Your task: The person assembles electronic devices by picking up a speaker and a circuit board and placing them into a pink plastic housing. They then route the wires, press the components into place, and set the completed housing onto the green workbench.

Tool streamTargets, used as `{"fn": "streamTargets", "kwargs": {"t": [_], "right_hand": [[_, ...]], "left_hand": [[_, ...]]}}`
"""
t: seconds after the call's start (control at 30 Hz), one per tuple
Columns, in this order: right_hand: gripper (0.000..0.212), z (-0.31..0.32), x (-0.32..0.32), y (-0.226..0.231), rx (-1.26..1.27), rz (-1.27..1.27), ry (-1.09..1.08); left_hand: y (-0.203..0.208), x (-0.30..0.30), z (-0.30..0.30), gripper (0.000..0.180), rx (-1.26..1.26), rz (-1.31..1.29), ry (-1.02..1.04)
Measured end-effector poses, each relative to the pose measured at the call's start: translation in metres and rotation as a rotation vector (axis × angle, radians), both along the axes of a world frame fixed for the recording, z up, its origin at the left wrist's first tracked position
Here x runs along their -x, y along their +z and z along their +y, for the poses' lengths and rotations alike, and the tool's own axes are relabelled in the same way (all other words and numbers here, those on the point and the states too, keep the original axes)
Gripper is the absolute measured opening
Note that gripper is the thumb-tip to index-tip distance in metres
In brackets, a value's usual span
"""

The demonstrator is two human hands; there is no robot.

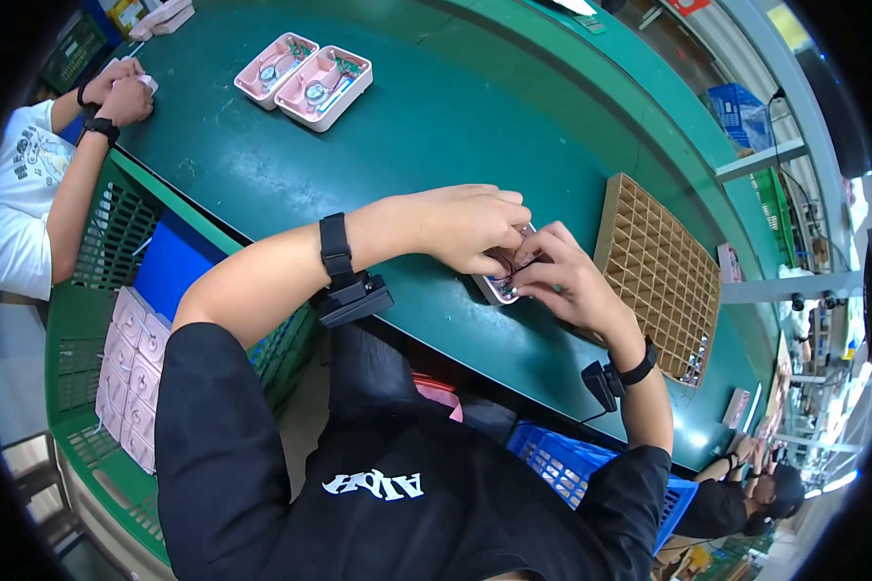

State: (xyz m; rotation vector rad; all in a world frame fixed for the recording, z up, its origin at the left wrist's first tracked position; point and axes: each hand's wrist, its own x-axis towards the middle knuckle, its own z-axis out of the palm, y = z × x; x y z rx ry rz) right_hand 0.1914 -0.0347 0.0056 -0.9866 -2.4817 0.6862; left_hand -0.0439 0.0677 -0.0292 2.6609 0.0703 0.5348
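I'm holding a small pink housing (499, 284) with a circuit board inside (mostly hidden by my fingers). It sits low over the green table, centre-right of the frame.

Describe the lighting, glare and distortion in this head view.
Head view: bright, even overhead light; pale sheen on the dark green tabletop; strong fisheye bend curves the table edge, with a black rim at the corners. Both hands and the small pink plastic casing between them are fairly sharp; the far right background is washed out.
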Motion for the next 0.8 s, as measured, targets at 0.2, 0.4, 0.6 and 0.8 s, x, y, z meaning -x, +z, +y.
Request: {"fn": "streamTargets", "kwargs": {"t": [0.2,0.4,0.6,0.8], "right_hand": [[0.011,0.002,-0.022,-0.022,0.257,0.353,-0.324],[0.011,0.011,-0.025,-0.029,0.187,0.383,-0.352],[0.014,0.016,-0.013,-0.024,0.159,0.273,-0.252],[0.013,0.029,-0.002,0.001,-0.048,-0.095,-0.106]], "left_hand": [[-0.014,-0.006,-0.008,0.034,0.124,-0.039,-0.089],[-0.021,-0.005,-0.006,0.034,0.082,-0.084,-0.110],[-0.010,0.004,0.013,0.026,0.102,0.076,-0.051],[-0.010,0.006,0.016,0.021,0.108,0.123,-0.017]]}}
